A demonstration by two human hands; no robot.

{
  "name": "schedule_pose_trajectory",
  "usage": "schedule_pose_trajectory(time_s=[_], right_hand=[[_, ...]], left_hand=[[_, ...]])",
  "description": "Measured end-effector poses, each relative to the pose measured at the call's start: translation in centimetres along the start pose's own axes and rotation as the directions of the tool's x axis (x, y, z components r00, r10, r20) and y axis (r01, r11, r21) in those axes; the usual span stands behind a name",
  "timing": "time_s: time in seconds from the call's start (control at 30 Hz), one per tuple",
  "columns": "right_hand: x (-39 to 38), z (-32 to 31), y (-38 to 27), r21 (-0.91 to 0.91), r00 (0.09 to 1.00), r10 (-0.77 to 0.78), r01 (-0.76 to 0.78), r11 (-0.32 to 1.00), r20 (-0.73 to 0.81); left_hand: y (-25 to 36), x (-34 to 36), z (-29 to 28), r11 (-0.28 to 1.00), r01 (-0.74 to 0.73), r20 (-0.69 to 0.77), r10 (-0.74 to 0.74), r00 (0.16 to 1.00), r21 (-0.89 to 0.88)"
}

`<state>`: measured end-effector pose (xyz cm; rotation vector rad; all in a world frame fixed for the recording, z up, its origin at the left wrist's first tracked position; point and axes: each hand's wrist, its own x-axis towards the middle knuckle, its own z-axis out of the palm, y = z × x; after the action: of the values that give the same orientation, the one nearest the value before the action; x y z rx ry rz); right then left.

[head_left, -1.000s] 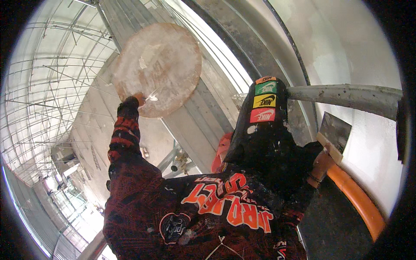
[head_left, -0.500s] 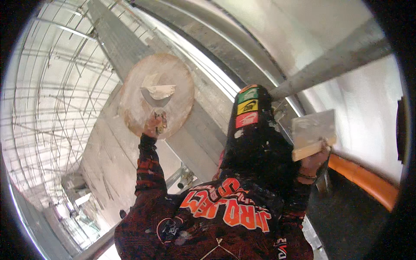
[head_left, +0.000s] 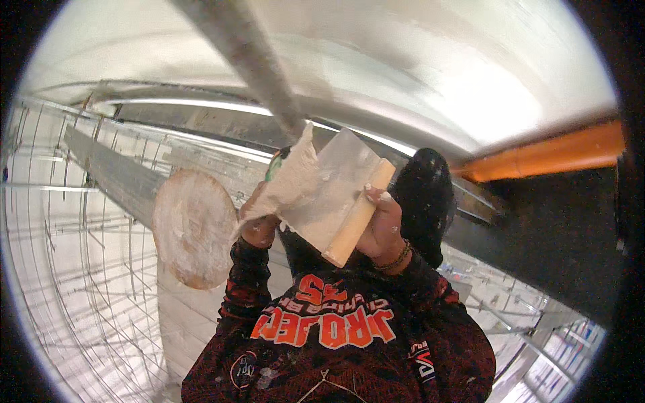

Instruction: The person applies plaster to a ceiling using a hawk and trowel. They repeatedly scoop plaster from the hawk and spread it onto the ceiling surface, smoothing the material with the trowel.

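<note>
My right hand (head_left: 383, 225) grips the wooden back of a wide, flat-bladed scraper (head_left: 346, 158), held in front of my chest. A thick, pale layer of plaster (head_left: 292, 178) lies along the scraper's left side and hangs over its edge. Closed just behind that plaster is my left hand (head_left: 259, 232), on a putty knife whose blade the plaster mostly hides. To the left, a round board (head_left: 195, 228) smeared with pale plaster rests on the planks.
A grey metal pole (head_left: 252, 57) slants down in front of me from above. An orange pipe (head_left: 547, 153) runs along the right beside a dark panel (head_left: 537, 235). Scaffold bars (head_left: 87, 255) spread below on the left. My dark-clad knee (head_left: 423, 201) stands behind the scraper.
My left hand has lifted plaster off the round board and come right to the scraper. The scraper has moved left, and plaster now lies against its blade. My view has turned.
</note>
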<state>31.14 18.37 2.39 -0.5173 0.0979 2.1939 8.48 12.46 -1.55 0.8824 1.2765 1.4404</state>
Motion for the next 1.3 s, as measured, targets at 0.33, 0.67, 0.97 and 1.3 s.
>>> schedule_pose_trajectory(time_s=[0.33, 0.67, 0.97, 1.3], right_hand=[[-3.2, -2.8, -5.1, -0.154, 0.964, -0.173, 0.143, 0.978, -0.203], [1.5, -7.7, -10.8, 0.032, 0.857, -0.515, 0.515, 0.857, -0.011], [6.1, -13.5, -10.5, 0.168, 0.863, -0.48, 0.502, 0.848, -0.155], [6.3, -13.1, -9.7, -0.045, 0.803, -0.586, 0.585, 0.81, -0.109]], left_hand=[[3.0, 4.2, -2.2, 0.257, -0.802, 0.817, 0.074, 0.572, 0.538], [0.5, 4.9, -6.0, 0.918, -0.396, -0.397, 0.365, 0.842, 0.006], [-4.8, 20.0, -15.7, 0.593, -0.351, -0.308, 0.734, 0.605, 0.724], [-9.2, 33.0, -15.6, 0.593, -0.415, -0.243, 0.73, 0.639, 0.691]])
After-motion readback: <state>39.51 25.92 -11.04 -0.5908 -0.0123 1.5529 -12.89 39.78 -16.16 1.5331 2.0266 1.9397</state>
